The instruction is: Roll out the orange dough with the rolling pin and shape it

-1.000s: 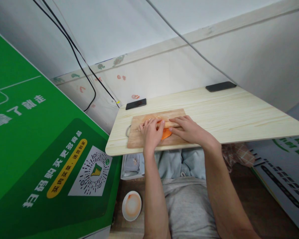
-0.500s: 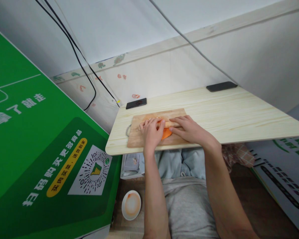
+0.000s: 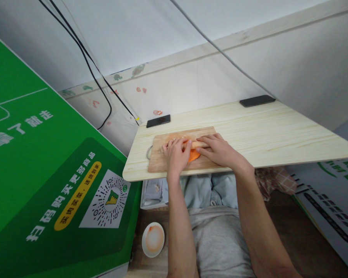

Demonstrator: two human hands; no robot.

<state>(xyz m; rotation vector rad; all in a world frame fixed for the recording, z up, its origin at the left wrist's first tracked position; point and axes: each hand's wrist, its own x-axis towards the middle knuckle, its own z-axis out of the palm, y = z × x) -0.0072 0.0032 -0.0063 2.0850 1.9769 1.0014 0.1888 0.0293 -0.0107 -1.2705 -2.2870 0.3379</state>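
Note:
A pale wooden rolling pin lies across flat orange dough on a wooden cutting board. My left hand bends over the pin's left part, thumb beside the dough. On the right part, my right hand grips the pin between thumb and fingers. Both hands hide the pin's ends and some of the dough. An orange smear marks the board behind the pin.
On the pale table lie a black phone near the wall and a dark flat device farther right. Below stands a white bowl with orange residue. A green printed panel borders the left side.
The hands and rolling pin stay in almost the same place over the dough. My right forearm has shifted very slightly left.

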